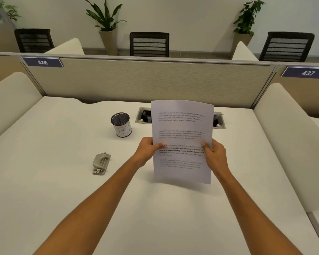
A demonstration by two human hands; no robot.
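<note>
One white counter [63, 199] fills the view, with one beige partition [145, 80] along its far edge. Beyond the partition stand three black mesh-backed chairs [149, 44] and three leafy plants [105, 17], the one at far left blurred.

One printed sheet of paper [182, 129] is held up off the counter, a little right of the middle, its face toward the camera and its top edge slightly bowed. It carries four blocks of text; whether more sheets lie behind it cannot be told. Two hands hold it, one at each side edge: the left hand [147, 150] and the right hand [215, 153] each pinch the sheet, thumb on the front and the other fingers [209, 144] curled behind.

One cable recess [219, 122] is sunk in the counter behind the paper, partly hidden by it. Two blue number plates sit on the partition, 436 [42, 62] and 437 [306, 72]. One mesh pen cup [121, 125] with a handwritten label stands left of the sheet, and one grey hole punch [101, 163] lies nearer, apart from both.
</note>
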